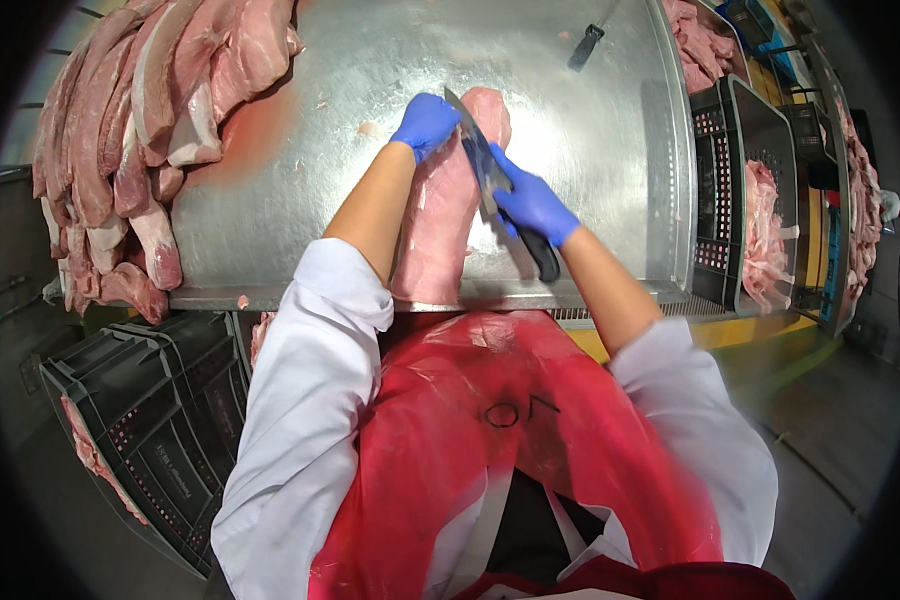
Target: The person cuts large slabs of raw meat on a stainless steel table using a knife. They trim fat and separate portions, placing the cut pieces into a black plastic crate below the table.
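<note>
A long pale-pink pork loin (438,225) lies lengthwise on the metal table in front of me, its near end at the table's front edge. My right hand (538,203), in a blue glove, grips a knife (478,150) with a black handle. The blade slants across the far part of the loin, its tip toward the far left. My left hand (427,126), also blue-gloved, is closed at the loin's far left side, close to the blade tip. What its fingers hold is hidden.
Several long meat pieces (135,110) are heaped at the table's left. A second black-handled tool (587,47) lies far right on the metal table (610,170). Dark crates with meat, like this crate (765,120), stand along the right; another crate (160,430) stands below left.
</note>
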`<action>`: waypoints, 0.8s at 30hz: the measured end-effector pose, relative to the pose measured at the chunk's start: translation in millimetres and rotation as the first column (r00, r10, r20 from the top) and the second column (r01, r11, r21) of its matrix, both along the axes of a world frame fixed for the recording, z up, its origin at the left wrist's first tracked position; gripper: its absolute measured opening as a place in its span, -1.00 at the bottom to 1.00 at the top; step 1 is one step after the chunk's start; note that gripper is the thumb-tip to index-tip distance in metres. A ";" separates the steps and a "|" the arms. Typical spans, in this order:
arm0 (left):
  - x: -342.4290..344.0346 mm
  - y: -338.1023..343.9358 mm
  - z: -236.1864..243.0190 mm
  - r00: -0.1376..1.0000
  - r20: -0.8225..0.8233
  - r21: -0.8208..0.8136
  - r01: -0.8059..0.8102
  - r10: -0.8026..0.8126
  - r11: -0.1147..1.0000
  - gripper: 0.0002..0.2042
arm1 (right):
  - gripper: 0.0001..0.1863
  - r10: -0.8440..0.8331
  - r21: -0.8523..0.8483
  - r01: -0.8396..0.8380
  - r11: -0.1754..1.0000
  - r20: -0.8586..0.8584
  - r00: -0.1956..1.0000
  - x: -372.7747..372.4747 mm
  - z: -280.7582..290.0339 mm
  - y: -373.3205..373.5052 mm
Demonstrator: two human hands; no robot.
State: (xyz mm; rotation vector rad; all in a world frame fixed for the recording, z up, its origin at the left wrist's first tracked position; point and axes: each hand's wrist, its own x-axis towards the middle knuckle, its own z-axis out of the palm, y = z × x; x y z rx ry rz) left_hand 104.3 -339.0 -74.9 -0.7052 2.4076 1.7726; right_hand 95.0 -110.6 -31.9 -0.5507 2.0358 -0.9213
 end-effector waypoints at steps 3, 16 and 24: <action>-13.0 -9.0 0.4 0.990 -0.036 -0.240 0.127 -0.140 0.962 -0.78 | -0.16 -0.113 -0.134 0.138 0.981 0.179 0.977 -34.6 -17.0 -48.4; -25.3 -13.2 31.4 0.906 -0.235 -0.248 0.293 -0.351 0.923 -0.77 | -0.19 -0.087 -0.203 0.153 0.967 0.301 0.950 -21.1 -34.4 -65.5; -3.2 -5.6 62.2 0.908 -0.418 0.367 0.204 -0.034 0.908 -0.81 | -0.19 -0.045 -0.018 0.051 0.999 0.224 0.974 73.3 10.9 -18.2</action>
